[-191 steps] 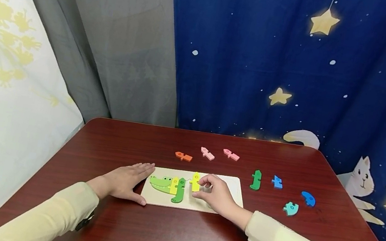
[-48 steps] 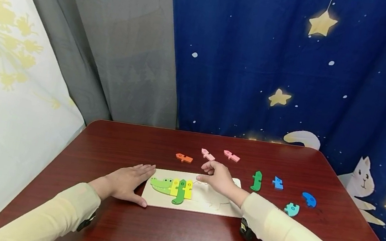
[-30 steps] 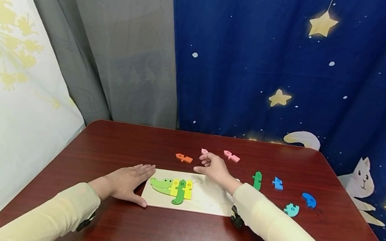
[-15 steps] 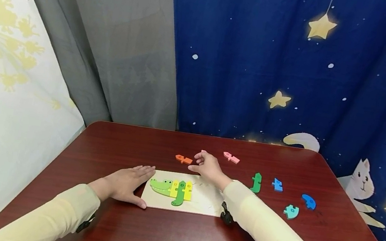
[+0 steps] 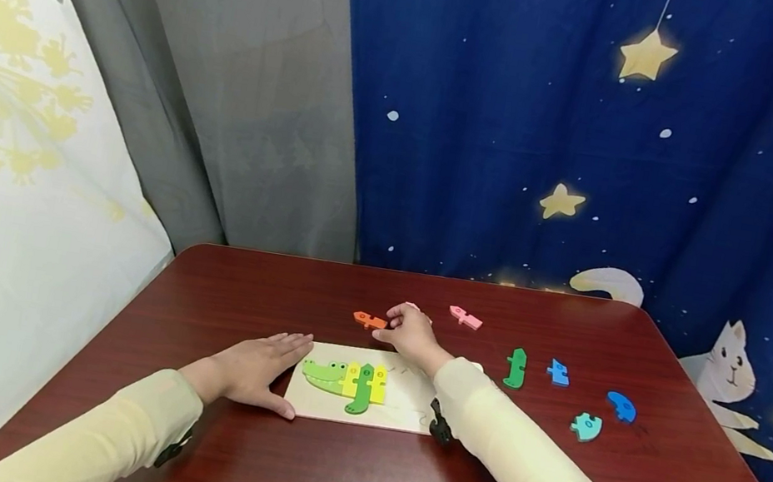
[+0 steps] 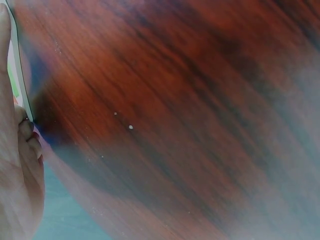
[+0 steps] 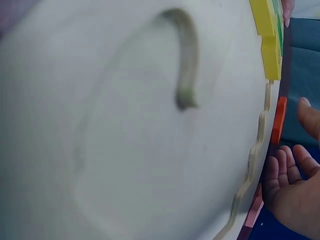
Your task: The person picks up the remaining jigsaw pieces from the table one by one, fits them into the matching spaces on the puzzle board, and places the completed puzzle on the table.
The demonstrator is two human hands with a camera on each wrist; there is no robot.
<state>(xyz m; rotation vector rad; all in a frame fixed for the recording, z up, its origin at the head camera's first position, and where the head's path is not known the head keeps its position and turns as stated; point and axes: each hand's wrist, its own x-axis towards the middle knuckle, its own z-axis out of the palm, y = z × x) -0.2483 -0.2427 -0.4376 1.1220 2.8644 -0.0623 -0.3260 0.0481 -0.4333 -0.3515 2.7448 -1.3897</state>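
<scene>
In the head view my left hand (image 5: pixel 255 372) lies flat with fingers extended at the left edge of a pale wooden puzzle board (image 5: pixel 404 417). A crocodile head piece (image 5: pixel 323 377), a green leg piece (image 5: pixel 361 393) and yellow pieces (image 5: pixel 379 383) sit together on the board's left half. My right hand (image 5: pixel 414 340) hovers past the board's far edge, thumb apart from loosely bent fingers, holding nothing. Closest to its fingertips is an orange puzzle piece (image 5: pixel 368 320). A pink piece (image 7: pixel 254 207) lies beside that hand in the right wrist view, mostly hidden in the head view.
Another pink piece (image 5: pixel 465 318) lies at the back of the dark red table (image 5: pixel 257 288). To the right are a green piece (image 5: pixel 515 368), a light blue piece (image 5: pixel 559 373), a blue tail-like piece (image 5: pixel 621 407) and a teal piece (image 5: pixel 585 427).
The second yellow piece went from my right fingers into the board beside the green leg piece. My right hand then moved left and away toward the orange piece. My left hand has stayed put.
</scene>
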